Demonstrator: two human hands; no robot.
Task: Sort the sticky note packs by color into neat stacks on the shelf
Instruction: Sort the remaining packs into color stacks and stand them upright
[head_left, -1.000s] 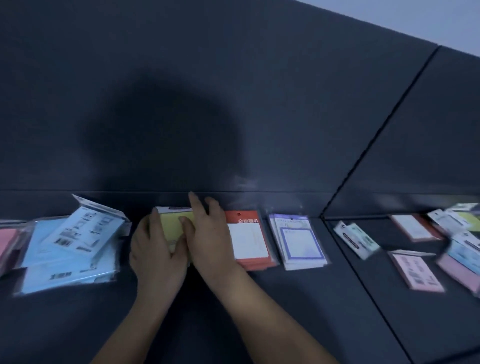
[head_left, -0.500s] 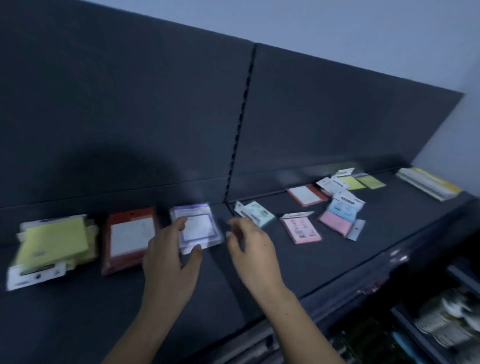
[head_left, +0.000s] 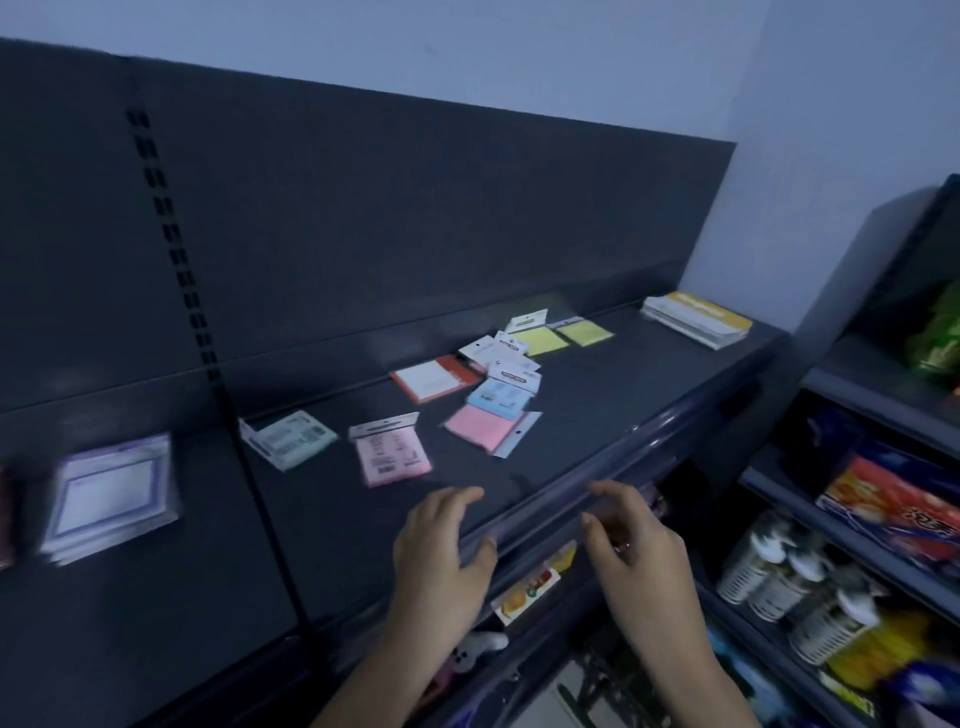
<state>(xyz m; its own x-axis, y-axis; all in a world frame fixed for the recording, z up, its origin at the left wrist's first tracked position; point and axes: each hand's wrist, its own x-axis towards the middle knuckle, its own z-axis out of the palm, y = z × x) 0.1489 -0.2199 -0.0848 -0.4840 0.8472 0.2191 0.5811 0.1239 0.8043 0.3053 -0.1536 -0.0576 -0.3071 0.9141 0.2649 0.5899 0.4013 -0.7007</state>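
Note:
Loose sticky note packs lie scattered on the dark shelf (head_left: 597, 405): a pale green pack (head_left: 288, 438), a pink pack (head_left: 393, 457), a second pink pack (head_left: 480, 427), a light blue pack (head_left: 500, 397), a red pack (head_left: 434, 378) and two yellow packs (head_left: 540, 340). A purple-bordered stack (head_left: 111, 501) rests at the left. My left hand (head_left: 441, 551) hovers empty at the shelf's front edge, fingers apart. My right hand (head_left: 631, 540) is beside it, just beyond the edge, fingers curled apart, holding nothing.
A white and yellow stack of booklets (head_left: 698, 319) sits at the shelf's far right end. Lower shelves at the right hold bottles (head_left: 779, 577) and snack bags (head_left: 893, 504). A slotted upright (head_left: 176, 260) divides the back panel.
The view has swung right, away from the yellow and red stacks. Both hands left the sorted stacks and moved right along the shelf front, toward the scattered packs, still empty.

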